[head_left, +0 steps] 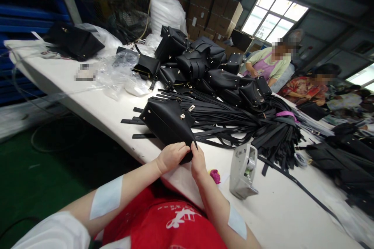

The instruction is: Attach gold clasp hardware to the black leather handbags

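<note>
A black handbag (168, 121) with small gold studs and a gold clasp lies tilted at the near edge of the white table. My left hand (174, 156) is closed on its near end, the fingers curled over the edge. Beside it, my right hand (198, 159) pinches the bag's near corner between thumb and fingers. Under and behind the bag stretches a bundle of long black straps (222, 118). Part of the bag's near end is hidden by my hands.
A tape dispenser (241, 171) stands right of my hands, near a small magenta item (215, 176). Black handbags (193, 62) are piled at the back, with clear plastic wrapping (117, 72) to their left. A co-worker (267, 62) is across the table, another person (306, 87) farther right.
</note>
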The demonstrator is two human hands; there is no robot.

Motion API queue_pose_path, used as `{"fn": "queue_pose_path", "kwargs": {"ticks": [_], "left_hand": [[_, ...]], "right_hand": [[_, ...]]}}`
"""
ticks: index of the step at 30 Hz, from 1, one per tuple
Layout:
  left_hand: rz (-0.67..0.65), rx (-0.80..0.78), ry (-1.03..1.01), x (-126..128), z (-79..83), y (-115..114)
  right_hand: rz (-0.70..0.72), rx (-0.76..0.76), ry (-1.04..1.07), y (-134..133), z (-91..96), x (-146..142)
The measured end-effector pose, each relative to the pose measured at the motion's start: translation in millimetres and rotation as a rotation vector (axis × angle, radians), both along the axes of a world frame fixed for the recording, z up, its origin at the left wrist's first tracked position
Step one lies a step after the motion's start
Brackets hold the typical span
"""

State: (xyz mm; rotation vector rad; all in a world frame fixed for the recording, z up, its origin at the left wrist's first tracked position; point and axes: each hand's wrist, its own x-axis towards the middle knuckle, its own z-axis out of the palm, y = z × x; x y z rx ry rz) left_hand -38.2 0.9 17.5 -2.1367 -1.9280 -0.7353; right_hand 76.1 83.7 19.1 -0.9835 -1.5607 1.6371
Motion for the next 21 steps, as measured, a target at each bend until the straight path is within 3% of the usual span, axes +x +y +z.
{"fn": "queue_pose_path", "kwargs": {"ticks": [9,17,21], "left_hand": [[0.086,-0.003,-0.065,8.4,2.5,6.1],[0.298,0.125,-0.292,-17.5,15.3,-17.9],[0.229,0.086,-0.36,-9.6,19.3,-21.7]], "right_hand": [[0.019,0.005,-0.004,0.5,1.1,0.2],[0.011,-0.009,-0.009,0.8,-0.6,0.0],[0.011,0.011,-0.016,-0.3,-1.5,-0.6]]}}
